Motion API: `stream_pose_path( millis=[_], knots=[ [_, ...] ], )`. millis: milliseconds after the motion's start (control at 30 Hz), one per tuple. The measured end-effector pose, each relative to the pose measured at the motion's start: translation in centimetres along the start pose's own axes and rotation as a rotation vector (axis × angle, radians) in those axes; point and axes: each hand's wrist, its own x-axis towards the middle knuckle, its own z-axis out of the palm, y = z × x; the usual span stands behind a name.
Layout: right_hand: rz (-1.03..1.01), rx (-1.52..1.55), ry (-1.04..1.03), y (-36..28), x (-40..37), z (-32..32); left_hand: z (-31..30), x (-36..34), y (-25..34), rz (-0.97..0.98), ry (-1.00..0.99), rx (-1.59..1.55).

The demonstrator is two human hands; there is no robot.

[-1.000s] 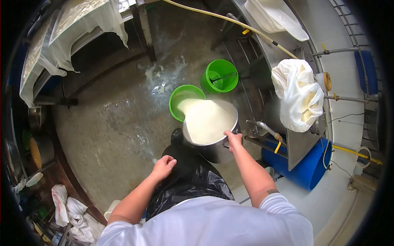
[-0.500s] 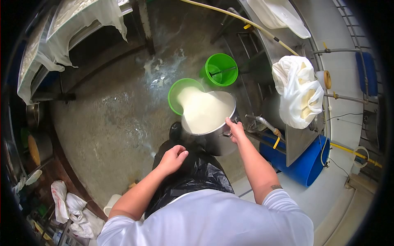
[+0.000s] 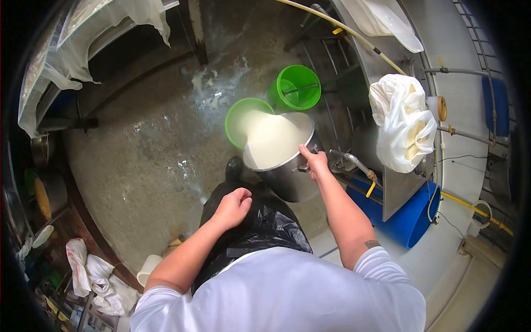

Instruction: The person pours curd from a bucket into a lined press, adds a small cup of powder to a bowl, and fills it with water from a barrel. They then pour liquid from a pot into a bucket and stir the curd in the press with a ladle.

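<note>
My right hand [image 3: 313, 162] grips the handle on the right side of a large metal pot [image 3: 293, 185]. The pot is tilted to the left, and white liquid [image 3: 276, 138] runs over its rim into a green bucket [image 3: 237, 119] on the floor. My left hand [image 3: 235, 207] is in front of the black apron [image 3: 265, 221], left of the pot and apart from it, with its fingers curled in and nothing visible in them. Behind the pot stands a second green bucket [image 3: 298, 88] with a bar across its inside.
A white plastic bag [image 3: 402, 122] lies on the metal counter [image 3: 395, 193] at the right, above a blue barrel [image 3: 412, 221]. A pipe with a yellow valve [image 3: 359, 166] sticks out near my right forearm. Cloth-lined trays [image 3: 77, 50] stand at the upper left.
The pot has tipped further, and less liquid shows inside it. My left hand has closed its fingers more and moved slightly up.
</note>
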Motion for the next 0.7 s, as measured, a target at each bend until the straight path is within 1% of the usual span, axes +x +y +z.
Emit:
stream_pose_path(
  millis=[100, 167, 200, 267, 467, 600, 700],
  knots=[
    [0.006, -0.036, -0.038, -1.1, 0.1, 0.4, -0.1, 0.5, -0.3, 0.004, -0.005, -0.014],
    [0.025, -0.144, 0.013, -2.1, -0.4, 0.7, -0.4, 0.5, 0.4, -0.009, 0.001, -0.025],
    [0.027, -0.147, 0.013, -2.3, -0.1, 0.9, -0.7, 0.5, 0.9, -0.020, 0.008, -0.035],
    [-0.011, -0.243, 0.042, -2.6, 0.5, 1.4, -1.0, 0.6, 1.5, -0.009, 0.018, -0.035],
    [-0.015, -0.247, 0.077, -3.7, 0.8, 1.8, -1.6, 1.0, 1.4, -0.001, 0.032, -0.039],
    [-0.001, -0.258, 0.063, -4.0, 1.3, 1.7, -2.0, 1.0, 2.0, -0.023, 0.034, -0.039],
    [0.003, -0.264, 0.070, -4.7, 0.7, 1.8, -1.7, 1.2, 1.0, -0.008, 0.025, -0.061]
  ],
)
